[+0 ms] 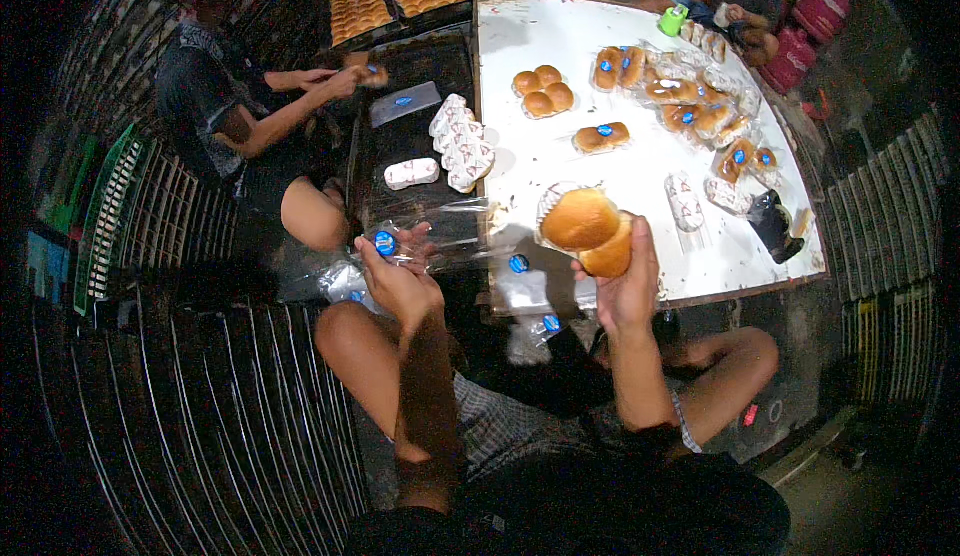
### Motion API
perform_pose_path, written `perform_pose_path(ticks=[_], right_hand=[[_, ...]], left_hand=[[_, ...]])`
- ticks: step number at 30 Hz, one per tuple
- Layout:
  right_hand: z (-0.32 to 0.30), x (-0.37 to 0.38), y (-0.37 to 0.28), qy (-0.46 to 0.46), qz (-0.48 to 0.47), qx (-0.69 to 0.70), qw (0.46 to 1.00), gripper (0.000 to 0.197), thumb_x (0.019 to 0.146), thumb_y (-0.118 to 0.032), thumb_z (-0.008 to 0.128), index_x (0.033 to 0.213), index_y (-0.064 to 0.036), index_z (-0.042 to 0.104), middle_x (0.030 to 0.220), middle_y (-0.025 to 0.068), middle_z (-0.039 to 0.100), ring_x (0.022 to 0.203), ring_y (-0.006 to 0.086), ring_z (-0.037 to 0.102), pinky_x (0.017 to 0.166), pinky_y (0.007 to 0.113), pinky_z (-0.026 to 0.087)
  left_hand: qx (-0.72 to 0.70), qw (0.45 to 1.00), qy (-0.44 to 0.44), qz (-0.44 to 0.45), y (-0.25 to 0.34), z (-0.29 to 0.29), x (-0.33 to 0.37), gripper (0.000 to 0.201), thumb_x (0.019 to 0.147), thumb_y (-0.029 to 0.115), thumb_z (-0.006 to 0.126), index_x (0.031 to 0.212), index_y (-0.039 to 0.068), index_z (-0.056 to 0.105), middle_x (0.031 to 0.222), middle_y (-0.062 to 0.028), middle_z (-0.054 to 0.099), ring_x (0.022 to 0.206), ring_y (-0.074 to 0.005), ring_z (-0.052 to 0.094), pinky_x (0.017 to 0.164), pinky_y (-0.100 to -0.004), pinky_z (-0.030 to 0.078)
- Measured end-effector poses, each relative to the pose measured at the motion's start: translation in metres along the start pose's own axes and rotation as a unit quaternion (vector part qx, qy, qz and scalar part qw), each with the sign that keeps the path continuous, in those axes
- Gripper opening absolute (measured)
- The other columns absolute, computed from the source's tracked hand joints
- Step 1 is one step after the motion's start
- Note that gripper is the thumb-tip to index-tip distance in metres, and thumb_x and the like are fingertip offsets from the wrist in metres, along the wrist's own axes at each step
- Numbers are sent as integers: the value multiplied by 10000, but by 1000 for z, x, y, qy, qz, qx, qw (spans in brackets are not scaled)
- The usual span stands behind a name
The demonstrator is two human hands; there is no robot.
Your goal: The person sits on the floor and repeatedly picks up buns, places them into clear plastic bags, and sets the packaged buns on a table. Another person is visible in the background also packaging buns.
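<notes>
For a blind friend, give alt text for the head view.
Someone's right hand holds golden buns at a white table; the left hand holds a clear bag. Wrapped buns lie on the table, and a co-worker sits at left.

My right hand had a bare lane across the white tabletop just left of the brown oblong bun in clear film. Beyond and left of that bun, four joined golden round buns blocked passage; beyond and right, heaped film-wrapped brown buns; nearer and right, a white patterned-paper oblong.
</notes>
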State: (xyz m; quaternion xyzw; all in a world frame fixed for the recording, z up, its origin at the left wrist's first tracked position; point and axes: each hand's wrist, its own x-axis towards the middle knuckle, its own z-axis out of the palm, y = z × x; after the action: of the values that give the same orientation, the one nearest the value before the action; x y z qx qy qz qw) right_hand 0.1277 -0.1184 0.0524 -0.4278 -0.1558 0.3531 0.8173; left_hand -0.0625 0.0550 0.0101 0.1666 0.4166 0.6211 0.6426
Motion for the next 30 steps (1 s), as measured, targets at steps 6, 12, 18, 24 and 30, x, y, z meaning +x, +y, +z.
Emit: perform_pose_path(ticks=[6,12,18,24,30], right_hand=[[-56,2,58,23,65,-226,972,360,980,-403,620,1119,-76,571,866,101,667,704,215,675,510,318,543],[-46,-13,42,-65,229,-192,952,562,1021,-557,437,1139,-30,593,891,138,676,798,216,699,684,299,575],[-34,-33,75,-96,122,-330,931,699,979,-560,495,1390,5,494,1411,225,515,1353,333,459,1150,407,308],[-43,-32,58,-190,-121,-465,856,597,765,-277,821,1253,-39,571,1167,162,598,1101,311,589,941,377,469],[-38,-42,71,-108,-111,-459,875,461,727,-8,797,1146,-22,606,893,45,565,790,135,556,769,240,476]], left_hand=[[117,984,-55,120,-9,24,-48,493,1067,470,382,987,17,561,806,-156,688,694,-269,689,631,-368,562],[208,897,-318,225,-45,3,-45,462,1027,437,466,1181,6,532,1059,-177,682,899,-278,677,833,-396,545],[33,959,-263,-100,-85,1,-55,354,887,277,741,1063,32,555,954,-100,647,840,-231,682,728,-378,570],[71,952,-276,-108,-51,12,-45,385,966,440,615,986,56,629,841,-52,635,736,-164,630,658,-322,528],[70,946,-283,-145,-101,-11,-64,503,937,523,634,1079,43,586,932,-70,637,813,-192,637,723,-329,540]])
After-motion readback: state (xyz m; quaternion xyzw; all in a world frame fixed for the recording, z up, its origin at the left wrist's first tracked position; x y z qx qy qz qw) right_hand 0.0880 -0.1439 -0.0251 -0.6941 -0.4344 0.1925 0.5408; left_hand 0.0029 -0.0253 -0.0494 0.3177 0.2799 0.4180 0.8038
